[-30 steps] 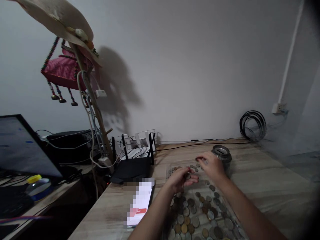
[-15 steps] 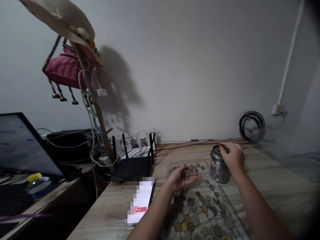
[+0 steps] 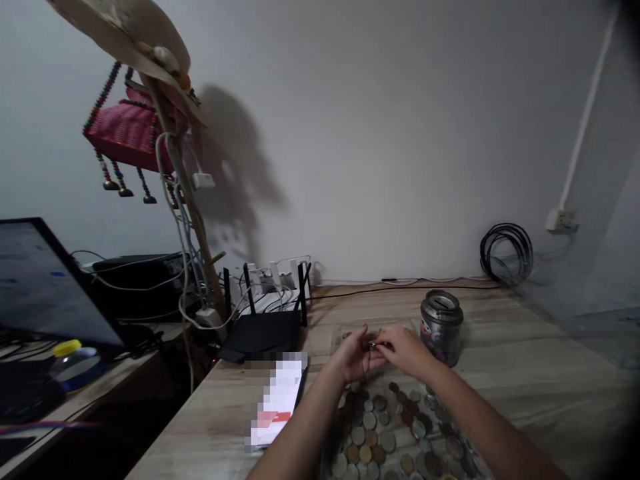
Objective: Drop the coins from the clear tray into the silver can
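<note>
My left hand (image 3: pixel 356 357) is turned palm up, cupped, with coins (image 3: pixel 373 346) resting in it. My right hand (image 3: pixel 401 348) has come over that palm, its thumb and fingertips pinched together on a coin there; the fingers partly hide it. To the right of my right hand stands an upright metal coin bank (image 3: pixel 441 328), a round can with a slot in its lid and a painted pattern on its side. Below both hands, many loose coins (image 3: pixel 371 438) of silver and brass colour lie in a clear, shallow plastic tray, partly covered by my forearms.
A phone (image 3: pixel 280 400) with a lit screen lies left of my left forearm. Behind it sit a black router (image 3: pixel 263 333) and tangled cables. A coiled black cable (image 3: pixel 507 253) leans at the wall. At far left are a laptop (image 3: pixel 45 287) and a yellow-capped jar (image 3: pixel 75 367).
My right hand has moved left, from the coin bank's lid down to my left palm, and now pinches at the coins there. The left hand has stayed nearly in place.
</note>
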Tool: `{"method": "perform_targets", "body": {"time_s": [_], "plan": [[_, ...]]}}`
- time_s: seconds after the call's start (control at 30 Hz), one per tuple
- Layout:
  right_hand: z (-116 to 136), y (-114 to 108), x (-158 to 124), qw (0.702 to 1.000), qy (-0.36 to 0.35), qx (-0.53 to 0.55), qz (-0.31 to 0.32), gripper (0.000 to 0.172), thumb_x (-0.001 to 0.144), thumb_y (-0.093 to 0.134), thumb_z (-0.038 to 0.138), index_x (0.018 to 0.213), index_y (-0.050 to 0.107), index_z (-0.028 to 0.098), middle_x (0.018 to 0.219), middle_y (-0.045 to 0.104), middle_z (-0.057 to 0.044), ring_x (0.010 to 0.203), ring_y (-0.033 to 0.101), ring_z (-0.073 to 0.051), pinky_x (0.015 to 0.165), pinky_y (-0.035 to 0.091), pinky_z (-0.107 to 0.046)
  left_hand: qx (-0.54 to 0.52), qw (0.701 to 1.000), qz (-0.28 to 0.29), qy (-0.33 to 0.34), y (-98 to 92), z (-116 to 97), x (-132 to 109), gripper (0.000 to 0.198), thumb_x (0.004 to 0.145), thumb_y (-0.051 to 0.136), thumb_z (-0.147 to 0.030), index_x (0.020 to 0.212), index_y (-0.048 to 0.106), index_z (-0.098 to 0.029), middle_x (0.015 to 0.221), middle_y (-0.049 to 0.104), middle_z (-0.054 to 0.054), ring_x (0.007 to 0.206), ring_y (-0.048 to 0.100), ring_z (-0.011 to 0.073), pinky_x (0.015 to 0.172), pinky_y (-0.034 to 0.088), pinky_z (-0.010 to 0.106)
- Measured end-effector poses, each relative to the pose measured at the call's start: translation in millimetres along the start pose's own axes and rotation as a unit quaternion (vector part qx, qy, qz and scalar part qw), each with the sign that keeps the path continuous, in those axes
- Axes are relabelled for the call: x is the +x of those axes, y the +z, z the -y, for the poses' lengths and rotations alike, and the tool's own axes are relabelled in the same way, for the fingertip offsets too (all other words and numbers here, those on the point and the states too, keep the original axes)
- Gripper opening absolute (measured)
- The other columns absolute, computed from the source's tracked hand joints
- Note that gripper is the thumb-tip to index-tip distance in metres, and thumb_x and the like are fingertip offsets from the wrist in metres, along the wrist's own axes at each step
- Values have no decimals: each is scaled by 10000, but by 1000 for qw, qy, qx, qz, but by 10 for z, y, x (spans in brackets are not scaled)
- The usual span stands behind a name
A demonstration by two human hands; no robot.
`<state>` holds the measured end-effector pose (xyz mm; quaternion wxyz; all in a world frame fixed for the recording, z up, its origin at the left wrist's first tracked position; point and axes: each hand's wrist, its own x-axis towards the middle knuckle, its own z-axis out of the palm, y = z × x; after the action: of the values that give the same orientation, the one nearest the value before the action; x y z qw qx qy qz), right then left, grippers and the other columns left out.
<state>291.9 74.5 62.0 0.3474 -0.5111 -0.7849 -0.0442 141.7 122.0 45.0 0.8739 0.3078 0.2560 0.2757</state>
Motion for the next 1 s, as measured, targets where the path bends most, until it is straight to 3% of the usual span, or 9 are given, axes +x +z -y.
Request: {"method": "perform_targets", "body": {"time_s": [0.1, 0.17, 0.3, 0.43, 0.57, 0.67, 0.73, 0.9, 1.0], "plan": [[26, -58, 29, 999, -13, -2, 42, 193, 779, 485, 216, 759, 676, 233, 732, 634, -18, 744, 558, -144, 668, 400, -240, -6, 1000, 9, -3, 4, -5, 1, 336, 843, 437, -406, 791, 580, -107, 690, 640, 79, 640, 635, 166, 695, 488, 299], [38, -111, 45, 1000, -8, -6, 10, 199, 789, 475, 219, 768, 673, 226, 740, 632, -24, 769, 556, -150, 685, 402, -248, -9, 1000, 20, -11, 10, -15, -9, 327, 855, 422, -381, 827, 580, -97, 716, 647, 94, 685, 640, 167, 703, 487, 285], [-110, -365, 50, 986, 4, -19, -163, 215, 817, 455, 245, 835, 667, 210, 806, 646, -47, 806, 553, -163, 732, 413, -278, 1, 999, 24, -25, 19, -35, -32, 368, 859, 401, -362, 971, 560, -49, 856, 650, 177, 858, 635, 206, 723, 486, 268], [-483, -716, 8, 939, 116, -106, -306, 228, 802, 470, 298, 854, 671, 204, 850, 661, -57, 845, 548, -189, 753, 398, -302, 4, 1000, 8, -23, -8, -32, -8, 403, 854, 406, -364, 1054, 520, -33, 939, 635, 204, 908, 626, 229, 733, 490, 285], [-800, -859, -63, 910, 276, -169, -258, 213, 732, 520, 353, 808, 693, 254, 769, 657, -43, 725, 543, -200, 565, 347, -282, 1, 1000, 2, -14, -40, -22, 25, 402, 850, 409, -367, 1062, 508, -40, 972, 628, 209, 919, 624, 238, 735, 491, 287], [-885, -866, -94, 901, 336, -172, -214, 211, 693, 541, 386, 775, 702, 277, 743, 648, -40, 633, 521, -185, 511, 303, -272, -2, 1000, 2, -9, -48, -22, 28, 396, 854, 393, -365, 1052, 513, -44, 963, 633, 205, 920, 624, 246, 725, 493, 287], [-853, -870, -88, 907, 307, -178, -228, 240, 707, 525, 386, 813, 703, 266, 764, 649, -47, 676, 525, -193, 552, 333, -283, -10, 1000, 8, -13, -44, -25, 23, 397, 855, 385, -365, 1045, 516, -41, 973, 630, 209, 937, 618, 252, 732, 491, 290], [-453, -739, -2, 932, 126, -132, -312, 297, 791, 451, 292, 988, 653, 199, 899, 644, -73, 873, 520, -207, 785, 386, -328, -19, 1000, 7, -8, -9, -41, -11, 443, 847, 392, -419, 1021, 528, -34, 996, 619, 215, 947, 611, 256, 728, 487, 294], [-110, -447, 24, 983, 14, -31, -180, 222, 794, 463, 267, 839, 674, 216, 802, 648, -48, 805, 551, -178, 743, 421, -300, -28, 1000, 7, 4, 2, -50, -24, 470, 844, 388, -465, 983, 547, -45, 907, 641, 187, 858, 633, 226, 716, 485, 300]]}}
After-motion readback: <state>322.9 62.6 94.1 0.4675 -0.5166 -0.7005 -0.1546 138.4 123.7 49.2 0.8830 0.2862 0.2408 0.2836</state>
